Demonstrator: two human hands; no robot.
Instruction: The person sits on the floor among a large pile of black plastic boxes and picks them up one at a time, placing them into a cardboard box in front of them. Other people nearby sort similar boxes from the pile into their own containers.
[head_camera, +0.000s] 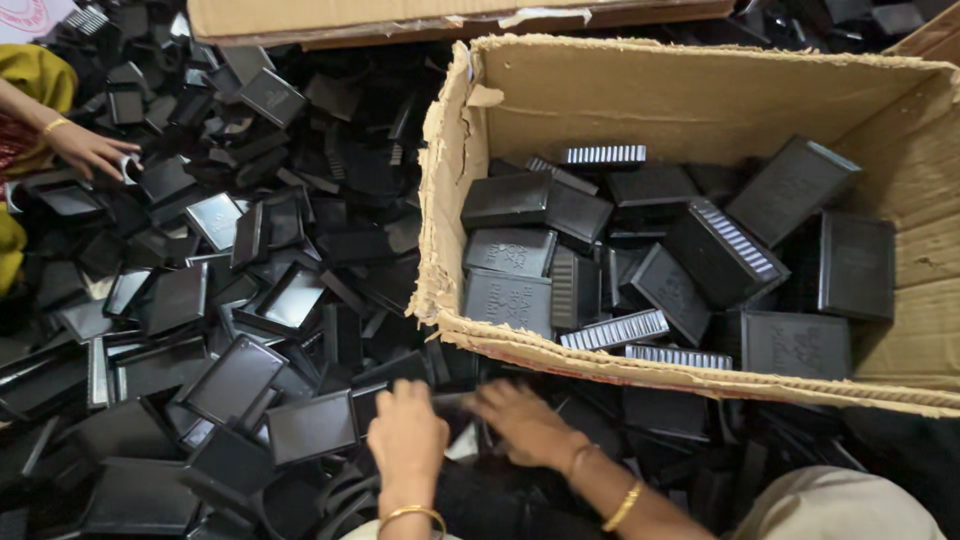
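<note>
My left hand (405, 432) is curled, knuckles up, around a black plastic piece (455, 403) at the bottom middle of the head view. My right hand (520, 420) reaches in from the right and touches the same spot; it is motion-blurred, so its grip is unclear. Both wrists carry gold bangles. The hands work in a heap of flat black plastic trays and lids (240, 375), just in front of the torn near wall of a cardboard box (440, 250). Inside the box lie several closed black plastic cases (720, 250), some with ribbed sides.
The black heap covers the whole floor to the left. Another person's hand (88, 148) rests on it at the far left, beside a yellow sleeve (35, 75). A second cardboard box edge (400, 18) runs along the top. My knee (840, 505) is at bottom right.
</note>
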